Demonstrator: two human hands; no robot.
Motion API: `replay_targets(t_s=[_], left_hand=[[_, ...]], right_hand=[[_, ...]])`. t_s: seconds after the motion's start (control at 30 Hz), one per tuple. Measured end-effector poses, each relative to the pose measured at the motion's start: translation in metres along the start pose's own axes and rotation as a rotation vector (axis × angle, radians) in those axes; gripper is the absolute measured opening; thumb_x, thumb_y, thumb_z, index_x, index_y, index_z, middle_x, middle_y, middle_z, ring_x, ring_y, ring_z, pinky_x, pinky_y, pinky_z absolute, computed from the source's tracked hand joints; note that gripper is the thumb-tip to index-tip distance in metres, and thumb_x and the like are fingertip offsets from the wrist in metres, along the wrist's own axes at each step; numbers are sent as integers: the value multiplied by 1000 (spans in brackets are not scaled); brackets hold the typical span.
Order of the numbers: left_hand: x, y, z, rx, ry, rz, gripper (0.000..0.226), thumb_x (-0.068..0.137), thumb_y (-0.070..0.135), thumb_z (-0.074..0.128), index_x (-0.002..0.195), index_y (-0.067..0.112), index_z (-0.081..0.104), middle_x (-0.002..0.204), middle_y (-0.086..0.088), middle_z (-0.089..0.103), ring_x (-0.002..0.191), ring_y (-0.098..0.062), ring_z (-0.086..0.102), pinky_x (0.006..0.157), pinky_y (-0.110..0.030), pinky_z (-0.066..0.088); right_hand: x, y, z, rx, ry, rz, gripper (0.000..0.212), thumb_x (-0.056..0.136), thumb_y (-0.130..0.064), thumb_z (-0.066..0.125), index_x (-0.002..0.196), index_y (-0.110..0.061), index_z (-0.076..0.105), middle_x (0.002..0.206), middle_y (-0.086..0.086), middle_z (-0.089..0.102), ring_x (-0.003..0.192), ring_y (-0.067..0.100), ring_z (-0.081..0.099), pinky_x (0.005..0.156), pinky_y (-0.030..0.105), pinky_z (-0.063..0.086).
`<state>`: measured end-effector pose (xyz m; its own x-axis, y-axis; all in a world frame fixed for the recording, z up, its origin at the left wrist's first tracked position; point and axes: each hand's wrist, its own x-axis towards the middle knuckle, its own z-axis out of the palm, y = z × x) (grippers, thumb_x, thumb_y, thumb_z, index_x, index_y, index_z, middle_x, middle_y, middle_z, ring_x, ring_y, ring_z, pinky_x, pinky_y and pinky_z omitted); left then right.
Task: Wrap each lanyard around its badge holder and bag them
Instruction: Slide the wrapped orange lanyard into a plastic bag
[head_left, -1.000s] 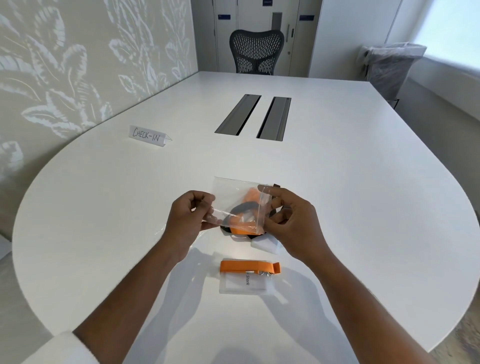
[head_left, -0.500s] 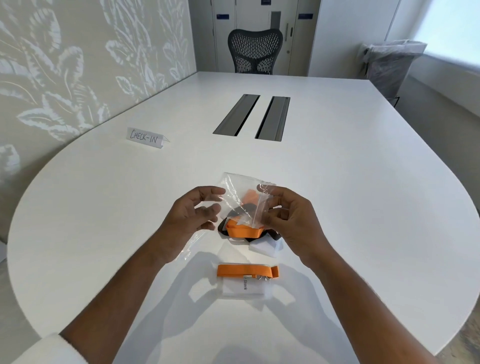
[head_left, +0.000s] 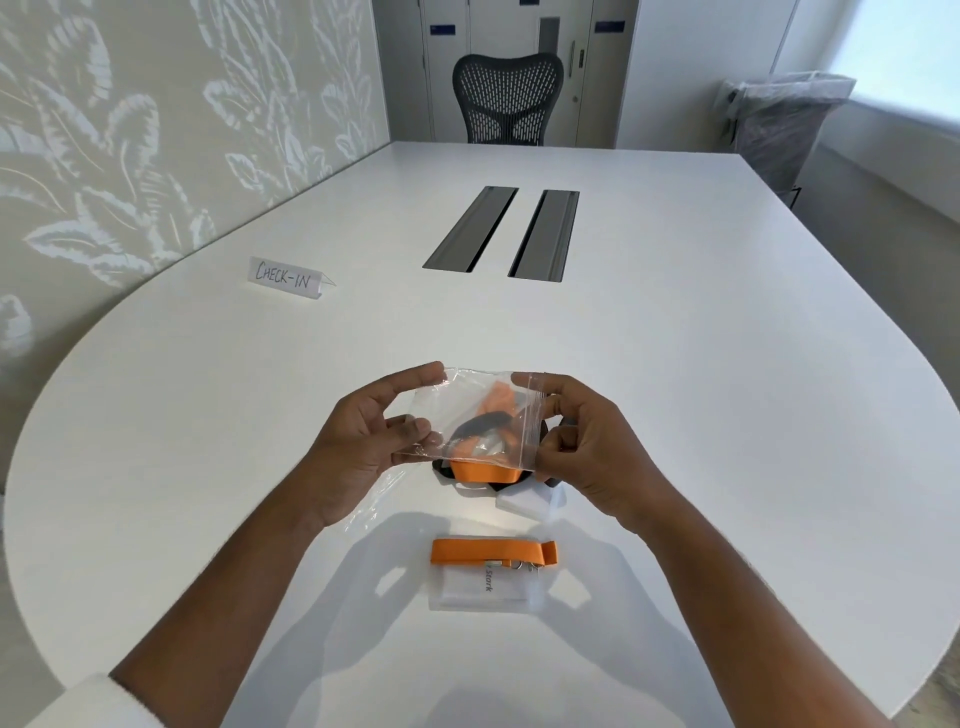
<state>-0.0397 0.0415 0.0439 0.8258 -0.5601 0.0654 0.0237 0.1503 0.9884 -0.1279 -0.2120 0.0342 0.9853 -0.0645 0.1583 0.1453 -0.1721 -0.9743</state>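
Observation:
A small clear zip bag is held up flat above the table between both hands. My left hand pinches its left edge with thumb and fingers, and my right hand pinches the zip-strip edge on the right. Seen through and below the bag lies a pile of orange and black lanyards with a white badge holder. Nearer to me on the table lies a badge holder with an orange lanyard wound across its top and a metal clip at the right.
The white table has two dark cable slots in its middle. A folded "CHECK-IN" card stands at the left. A black mesh chair sits at the far end, and a covered bin stands at the back right.
The bag was turned and spread out between the hands. My left hand let go, then took hold of the bag's left edge again, with fingers wider apart.

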Motion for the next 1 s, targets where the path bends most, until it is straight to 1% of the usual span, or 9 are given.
replay_targets(t_s=[0.07, 0.17, 0.27, 0.33, 0.47, 0.57, 0.73, 0.87, 1.0], left_hand=[[-3, 1, -3, 34, -14, -11, 58, 86, 7, 70, 140, 26, 61, 85, -5, 71, 80, -19, 73, 80, -30, 60], [-9, 0, -5, 98, -13, -20, 64, 87, 6, 69, 144, 32, 56, 81, 2, 69, 84, -19, 72, 83, -34, 62], [-14, -1, -1, 368, 104, 34, 64, 89, 13, 75, 144, 37, 53, 125, 9, 63, 95, -14, 68, 99, -45, 58], [-21, 1, 2, 669, 148, 177, 72, 83, 34, 79, 147, 37, 47, 150, 16, 39, 124, -8, 56, 112, -37, 46], [-30, 4, 17, 1050, -143, 352, 101, 73, 61, 82, 157, 35, 32, 162, 21, 26, 155, -6, 13, 125, -33, 16], [-33, 3, 30, 1053, -150, 333, 104, 68, 60, 86, 155, 35, 36, 157, 17, 39, 152, 1, 18, 125, -27, 1], [-44, 2, 24, 1003, -13, 411, 75, 69, 51, 88, 137, 35, 58, 135, 19, 57, 133, 1, 47, 124, -25, 9], [-58, -8, 7, 1070, -14, 351, 73, 72, 50, 87, 138, 37, 56, 134, 21, 58, 128, 2, 50, 124, -35, 21], [-76, -17, -14, 1188, -19, 262, 78, 72, 56, 85, 142, 42, 52, 136, 26, 53, 129, 1, 43, 111, -32, 40]], right_hand=[[0, 3, 1, -13, -14, -2, 70, 76, -8, 89, 129, -45, 64, 104, 5, 69, 61, 29, 50, 65, 39, 56], [-1, 4, 5, 1, -51, -8, 69, 76, -9, 88, 132, -41, 64, 105, 9, 67, 57, 21, 49, 61, 25, 53], [-2, 3, 10, -12, -72, 8, 68, 78, -5, 85, 134, -36, 63, 101, 18, 64, 59, 22, 48, 64, 27, 56], [-5, 1, 15, -23, -95, 16, 67, 79, -2, 84, 134, -33, 63, 102, 16, 64, 61, 24, 46, 68, 35, 57], [-10, -2, 30, -49, -144, 7, 62, 78, -2, 86, 128, -31, 64, 111, 12, 67, 60, 27, 54, 69, 43, 57], [-15, -3, 39, -75, -164, -7, 54, 77, -8, 88, 121, -30, 67, 105, 4, 68, 61, 36, 63, 65, 43, 57], [-26, -5, 46, -62, -90, 15, 27, 84, -16, 85, 106, -29, 75, 101, -4, 76, 65, 20, 74, 64, 35, 63], [-35, -2, 38, -79, 18, 92, 10, 91, -23, 80, 99, -22, 74, 94, -3, 78, 76, 22, 78, 66, 33, 63], [-49, 9, 25, -250, 155, 181, 6, 92, -27, 78, 93, -22, 75, 85, -7, 77, 72, 14, 77, 62, 30, 61]])
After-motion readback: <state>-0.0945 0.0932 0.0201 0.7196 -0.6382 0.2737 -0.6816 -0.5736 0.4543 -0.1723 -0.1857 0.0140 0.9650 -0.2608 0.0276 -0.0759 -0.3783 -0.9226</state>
